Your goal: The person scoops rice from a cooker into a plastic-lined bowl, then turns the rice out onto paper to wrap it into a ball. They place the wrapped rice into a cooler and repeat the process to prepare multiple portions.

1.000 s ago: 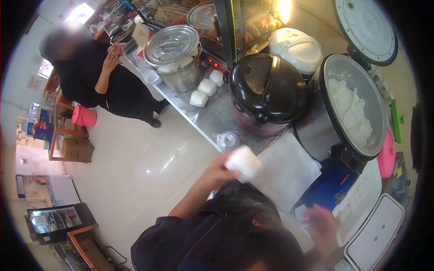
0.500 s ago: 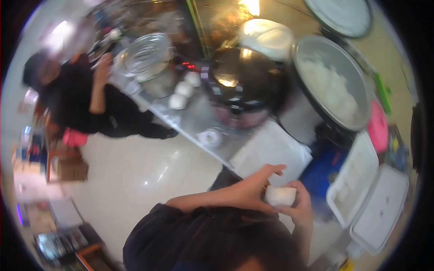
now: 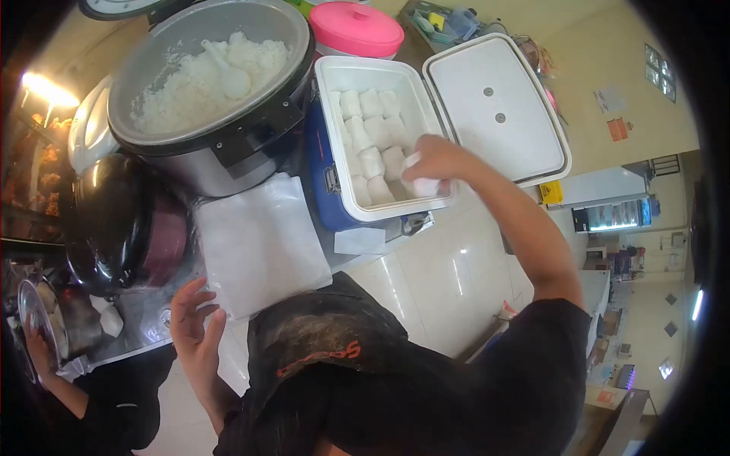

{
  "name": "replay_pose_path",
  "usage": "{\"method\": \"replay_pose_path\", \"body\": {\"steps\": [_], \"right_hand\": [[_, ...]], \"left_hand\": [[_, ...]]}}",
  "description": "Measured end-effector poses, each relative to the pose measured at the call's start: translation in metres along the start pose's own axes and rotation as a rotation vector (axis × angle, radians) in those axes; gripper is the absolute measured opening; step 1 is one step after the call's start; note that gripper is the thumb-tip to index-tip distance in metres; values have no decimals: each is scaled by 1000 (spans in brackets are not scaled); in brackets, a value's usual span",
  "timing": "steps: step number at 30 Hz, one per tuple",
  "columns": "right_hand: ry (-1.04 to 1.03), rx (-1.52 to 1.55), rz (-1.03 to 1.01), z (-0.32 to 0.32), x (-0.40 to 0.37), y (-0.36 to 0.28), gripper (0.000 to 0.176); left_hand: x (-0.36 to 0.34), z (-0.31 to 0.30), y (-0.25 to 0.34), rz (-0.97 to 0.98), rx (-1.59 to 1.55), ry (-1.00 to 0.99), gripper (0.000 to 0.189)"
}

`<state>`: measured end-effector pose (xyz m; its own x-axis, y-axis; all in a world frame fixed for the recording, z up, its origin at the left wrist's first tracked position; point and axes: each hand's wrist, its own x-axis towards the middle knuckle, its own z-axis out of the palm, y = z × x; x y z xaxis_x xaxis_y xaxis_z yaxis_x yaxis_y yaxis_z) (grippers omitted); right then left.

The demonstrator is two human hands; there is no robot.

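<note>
My right hand (image 3: 430,163) reaches into the near right corner of a blue cooler box (image 3: 332,216), its fingers around a white wrapped packet (image 3: 426,186). Rows of similar white packets (image 3: 372,129) lie inside the box. My left hand (image 3: 196,330) is held low beside a stack of white paper sheets (image 3: 258,247), its fingers apart and nothing in it. Beyond the paper stands a large rice cooker (image 3: 201,171) full of white rice (image 3: 186,95), with a white scoop (image 3: 232,80) lying on top.
The cooler's white lid (image 3: 498,114) is swung open to the right. A pink-lidded container (image 3: 357,29) stands behind the box. At left are a dark glossy pot (image 3: 106,228), a white packet (image 3: 112,322), and a co-worker's hand (image 3: 38,346) at a metal pan (image 3: 76,319).
My view has swung right toward the cooler. Both hands were around a white packet; now my left hand is off it and my right hand has carried a packet into the box.
</note>
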<state>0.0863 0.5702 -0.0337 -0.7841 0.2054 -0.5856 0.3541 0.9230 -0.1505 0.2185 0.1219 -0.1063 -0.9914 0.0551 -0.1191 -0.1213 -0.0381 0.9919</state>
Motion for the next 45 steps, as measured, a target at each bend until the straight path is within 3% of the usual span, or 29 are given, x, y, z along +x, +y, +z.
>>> {"method": "replay_pose_path", "body": {"steps": [4,7,9,14,20,21,22,23,24,26,28,32,35,36,38,39,40,41,42,44,45], "right_hand": [[-107,-89,5,40,29,-10,57],[-190,-148,-32,56,48,4,64],[-55,-171,-33,79,50,18,71],[-194,42,55,59,51,33,83],[-45,-370,31,83,61,40,93],[-59,-299,10,75,50,35,84],[-69,-220,-134,61,34,30,77],[-79,-126,-134,49,31,30,69],[-83,40,-9,41,25,24,62],[-7,323,209,29,17,1,47],[101,434,176,47,43,23,43],[-56,525,6,74,93,80,37],[-106,485,-13,58,69,36,32],[-69,416,-48,61,64,27,29],[-19,240,-44,62,78,55,27],[64,154,-47,68,77,54,33],[147,66,-43,74,77,52,41],[229,-20,-31,80,77,51,48],[276,39,-37,83,70,36,55],[305,-53,1,83,61,20,60],[298,233,-25,82,49,16,61]], "left_hand": [[3,5,2,-15,-30,11,48],[8,5,-4,32,-79,10,49],[12,2,-12,30,-123,-1,50],[22,-6,-23,12,-133,18,51],[26,-22,-24,43,-37,28,48],[28,-26,-27,63,-34,6,48],[23,-33,-30,66,-20,2,47],[15,-42,-28,50,14,25,46],[8,-51,-28,40,43,48,44],[-9,-75,-30,9,152,136,39],[-18,-103,-56,-76,311,379,35],[-20,-194,-105,-146,873,897,44],[3,-285,-169,49,1139,1127,62],[14,-307,-187,120,1158,1163,68],[34,-352,-220,-101,1090,1028,72],[42,-353,-213,-307,1170,912,75],[47,-361,-218,-343,1195,885,75],[49,-355,-194,-432,918,728,76],[52,-409,-256,-393,1201,790,76],[41,-370,-212,-311,856,882,86],[30,-421,-259,-339,890,945,81]]}}
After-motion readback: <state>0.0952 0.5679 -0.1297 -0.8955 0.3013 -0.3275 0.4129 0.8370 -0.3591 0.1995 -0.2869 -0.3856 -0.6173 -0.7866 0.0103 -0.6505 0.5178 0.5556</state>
